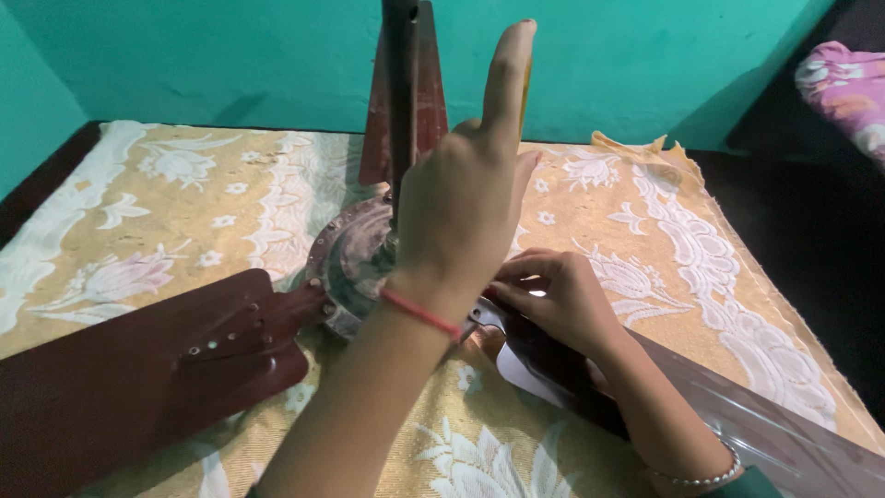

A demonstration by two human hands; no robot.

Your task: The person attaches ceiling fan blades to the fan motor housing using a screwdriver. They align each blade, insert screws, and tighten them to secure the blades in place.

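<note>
A brown ceiling fan lies on a cloth-covered table, with its round motor hub (348, 258) in the middle and its dark rod (400, 83) standing upright. My left hand (466, 207) is raised in front of the hub with the index finger pointing up. It is closed around a thin yellow tool (525, 88) that is mostly hidden behind the finger. My right hand (558, 300) rests low at the hub's right edge. Its fingers pinch the metal bracket end of the right fan blade (747, 420).
A second blade (138, 378) stretches to the near left and a third (429, 101) points away behind the rod. The yellow floral tablecloth (184, 203) covers the table. Teal walls (230, 55) close the back and left. A pink patterned cloth (843, 88) lies at the far right.
</note>
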